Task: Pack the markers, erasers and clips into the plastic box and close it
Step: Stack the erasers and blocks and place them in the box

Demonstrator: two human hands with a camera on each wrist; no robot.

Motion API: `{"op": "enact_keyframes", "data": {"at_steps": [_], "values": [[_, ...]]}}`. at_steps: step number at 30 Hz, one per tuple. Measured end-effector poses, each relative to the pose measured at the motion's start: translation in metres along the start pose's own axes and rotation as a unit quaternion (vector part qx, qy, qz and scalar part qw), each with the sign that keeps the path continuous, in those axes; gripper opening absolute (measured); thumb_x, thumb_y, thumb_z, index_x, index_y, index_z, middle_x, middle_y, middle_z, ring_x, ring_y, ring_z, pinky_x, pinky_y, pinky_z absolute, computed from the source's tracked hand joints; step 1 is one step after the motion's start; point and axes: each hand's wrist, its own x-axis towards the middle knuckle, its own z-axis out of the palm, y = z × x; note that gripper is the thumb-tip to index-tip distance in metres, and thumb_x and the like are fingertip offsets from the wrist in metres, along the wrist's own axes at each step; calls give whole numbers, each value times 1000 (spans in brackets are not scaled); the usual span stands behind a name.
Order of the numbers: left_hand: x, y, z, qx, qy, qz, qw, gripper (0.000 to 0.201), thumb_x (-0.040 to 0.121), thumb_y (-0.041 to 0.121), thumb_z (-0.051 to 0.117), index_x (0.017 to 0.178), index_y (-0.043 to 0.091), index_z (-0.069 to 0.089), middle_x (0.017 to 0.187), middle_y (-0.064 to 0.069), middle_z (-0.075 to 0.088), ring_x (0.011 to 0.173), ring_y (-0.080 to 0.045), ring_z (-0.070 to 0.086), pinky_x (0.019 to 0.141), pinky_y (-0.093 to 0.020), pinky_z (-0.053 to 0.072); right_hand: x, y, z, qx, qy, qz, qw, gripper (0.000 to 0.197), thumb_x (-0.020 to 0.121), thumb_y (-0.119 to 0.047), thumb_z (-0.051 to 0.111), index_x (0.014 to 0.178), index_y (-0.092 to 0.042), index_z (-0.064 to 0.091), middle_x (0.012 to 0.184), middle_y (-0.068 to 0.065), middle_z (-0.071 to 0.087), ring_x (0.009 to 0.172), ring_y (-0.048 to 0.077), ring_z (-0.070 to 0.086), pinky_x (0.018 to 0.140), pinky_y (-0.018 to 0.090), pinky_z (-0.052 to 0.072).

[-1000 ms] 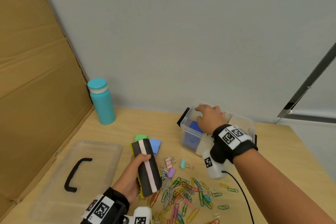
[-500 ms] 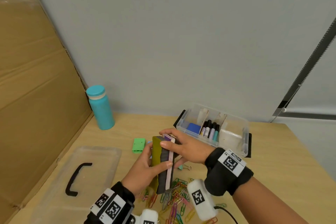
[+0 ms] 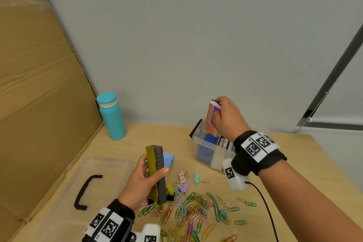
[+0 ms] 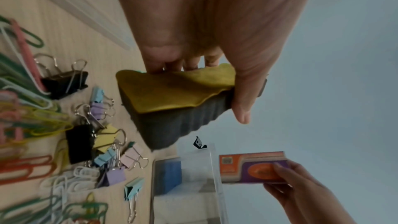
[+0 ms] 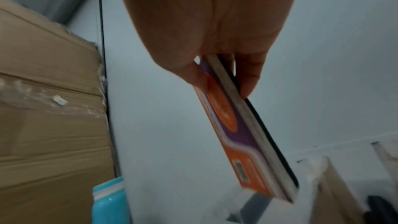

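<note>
Room around the box: we see the clear plastic box (image 3: 206, 144) standing open near the table's (image 3: 294, 163) far edge, by the grey wall; bare wood lies to its right, toward the table's right edge.
Left boundary: a cardboard sheet (image 3: 39, 84) leans along the left side, with a teal bottle (image 3: 112, 117) at its foot.
Lid: the transparent lid (image 3: 59, 192) with a black handle lies flat by the cardboard, well apart from the box.
Box contents: a blue eraser (image 3: 209, 139) sits in the left compartment, markers (image 3: 224, 142) stand in the next one.
Loose items: coloured paper clips (image 3: 196, 210) and binder clips (image 3: 183, 180) are strewn across the near table; a light-blue block (image 3: 168, 160) lies behind the left hand.
Labels: we read no words; the orange-and-purple eraser (image 5: 232, 132) carries a barcode and print too blurred to make out.
Right hand (image 3: 228, 118): raised over the box, thumb and fingers pinching the orange-and-purple eraser's upper end, the eraser hanging on end above the left compartments.
Left hand (image 3: 143, 180): held above the clips, fingers and thumb wrapped round a grey board eraser (image 3: 159, 171) with yellow felt, held upright.
</note>
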Motion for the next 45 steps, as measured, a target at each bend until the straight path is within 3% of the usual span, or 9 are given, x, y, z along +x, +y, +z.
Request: {"op": "enact_keyframes", "data": {"at_steps": [7, 12, 17, 20, 26, 30, 36, 41, 45], "values": [[2, -4, -2, 6, -3, -9, 1000, 47, 83, 11, 69, 115, 39, 49, 113, 6, 65, 103, -9, 61, 73, -18, 47, 20, 16, 23, -126, -183, 107, 969, 35, 88, -8, 54, 122, -16, 47, 120, 12, 43, 98, 33, 59, 84, 40, 55], [3, -9, -2, 11, -10, -16, 1000, 46, 83, 11, 68, 114, 38, 50, 109, 8, 67, 96, -5, 64, 68, -15, 49, 49, 25, 37, -219, -263, 111, 933, 28, 89, -13, 56, 116, -9, 61, 116, 10, 64, 105, 27, 62, 90, 36, 52], [4, -16, -4, 9, -18, -32, 999, 46, 82, 14, 70, 112, 41, 49, 112, 9, 65, 101, -7, 61, 69, -15, 49, 83, 58, 61, -306, -301, 103, 897, 8, 74, -19, 68, 80, -15, 64, 92, 6, 67, 81, 26, 64, 79, 35, 56], [6, -22, -5, 15, -22, -37, 999, 52, 78, 17, 73, 118, 38, 49, 115, 6, 64, 106, -11, 60, 78, -21, 48, 77, 42, 54, -317, -319, 113, 886, 17, 85, -14, 60, 100, -6, 62, 106, 11, 64, 101, 30, 63, 85, 35, 52], [6, -25, -4, 25, -32, -36, 999, 53, 80, 20, 72, 116, 46, 43, 112, 17, 58, 101, -6, 57, 73, -18, 45, 48, 27, 39, -214, -273, 125, 930, 46, 97, -11, 40, 142, -7, 36, 146, 13, 42, 131, 29, 44, 108, 36, 37], [4, -17, 8, 48, -42, -16, 998, 55, 82, 16, 70, 118, 44, 41, 106, 18, 58, 84, 5, 64, 63, -11, 49, -1, 5, 24, -46, -179, 60, 981, 45, 99, -21, 41, 143, -18, 38, 146, 5, 44, 130, 20, 45, 107, 33, 36], [23, 5, 50, 170, -105, 97, 975, 76, 75, 27, 78, 137, 35, 35, 123, 14, 58, 106, 4, 59, 91, -18, 50, -57, -20, 12, 153, -373, 28, 914, 38, 93, -49, 47, 122, -24, 51, 104, -3, 65, 88, 11, 65, 82, 35, 57], [66, 33, 89, 273, -133, 170, 938, 83, 74, 67, 57, 145, 37, 25, 135, 11, 41, 123, -4, 44, 104, -26, 40, -44, 2, -21, 68, -173, 5, 982, 23, 92, -28, 54, 114, -22, 48, 87, 2, 64, 74, 19, 64, 69, 38, 56], [114, 36, 105, 348, -83, 156, 921, 52, 99, 42, 33, 148, 24, 26, 146, -2, 33, 135, -16, 33, 112, -27, 26, -30, 10, -46, 43, 4, -6, 999, 10, 93, -20, 48, 102, -22, 46, 81, -1, 58, 70, 16, 57, 57, 30, 41]]}}
